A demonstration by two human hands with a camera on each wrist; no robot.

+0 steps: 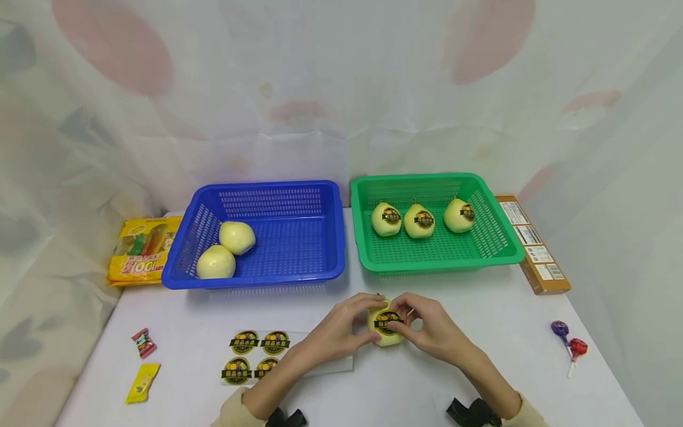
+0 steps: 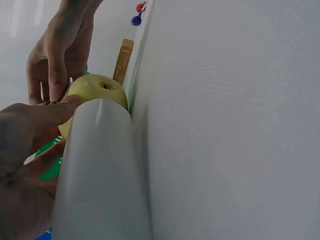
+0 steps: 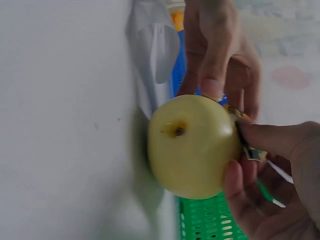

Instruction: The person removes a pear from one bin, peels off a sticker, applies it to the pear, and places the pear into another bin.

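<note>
A pale yellow pear [image 1: 388,340] sits on the white table, with a black-and-gold round sticker [image 1: 384,323] on its near side. My left hand [image 1: 341,326] grips the pear from the left, fingers over the top and thumb low on its side. From the right, my right hand [image 1: 434,329] has its thumb on the sticker and its fingertips at the sticker's right edge, pinching it against the pear. In the right wrist view, one edge of the sticker [image 3: 256,153] stands out from the pear [image 3: 190,165]. A sticker sheet [image 1: 338,365] lies partly under my left forearm.
At the back left, a blue basket [image 1: 288,277] holds two plain pears. The green basket [image 1: 437,265] beside it holds three stickered pears. A yellow snack bag [image 1: 140,267], two wrapped candies [image 1: 143,382], a long brown box [image 1: 549,286] and two lollipops [image 1: 560,328] lie toward the sides.
</note>
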